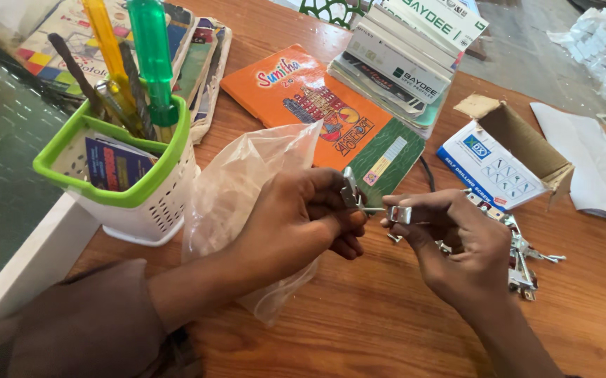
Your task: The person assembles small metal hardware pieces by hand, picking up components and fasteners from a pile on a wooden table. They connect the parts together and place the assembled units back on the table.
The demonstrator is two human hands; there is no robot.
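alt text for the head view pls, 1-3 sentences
Two hands over a wooden table: the left hand and right hand each pinch a small metal bracket. A clear plastic bag, a green-rimmed tool caddy and loose brackets lie nearby.

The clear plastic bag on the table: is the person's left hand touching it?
Touching. The head view shows the left hand and wrist lying against the clear plastic bag, which bunches up around them on the wooden table.

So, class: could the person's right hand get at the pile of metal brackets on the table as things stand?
Probably yes. The pile of metal brackets lies just beside the right hand with nothing over it. But that hand already pinches a small metal piece, so its fingers are not free.
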